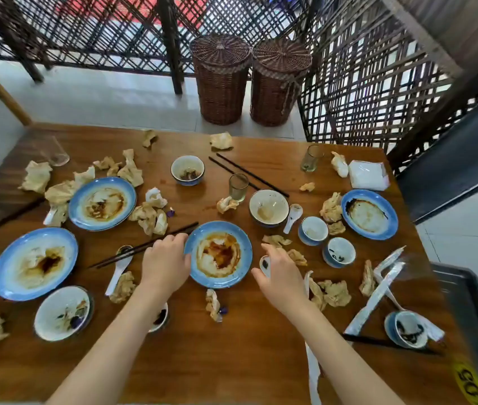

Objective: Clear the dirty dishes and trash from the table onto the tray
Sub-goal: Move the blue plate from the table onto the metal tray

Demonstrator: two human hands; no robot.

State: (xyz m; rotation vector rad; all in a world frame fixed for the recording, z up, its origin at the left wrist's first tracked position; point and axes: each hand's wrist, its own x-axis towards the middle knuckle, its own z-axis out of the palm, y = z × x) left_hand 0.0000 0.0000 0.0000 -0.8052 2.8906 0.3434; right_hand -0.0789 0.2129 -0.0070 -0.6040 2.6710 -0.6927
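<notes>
- Left hand (pixel 165 263) reaches forward, palm down, fingers (pixel 178 238) loosely bent.
- Right hand (pixel 280 273) extends alongside, palm down, fingers (pixel 270 249) curled downward, thumb splayed inward.

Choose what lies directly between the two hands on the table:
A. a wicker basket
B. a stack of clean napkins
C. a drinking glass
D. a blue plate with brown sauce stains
D: the sauce-stained blue plate sits between the left hand and the right hand.
</notes>
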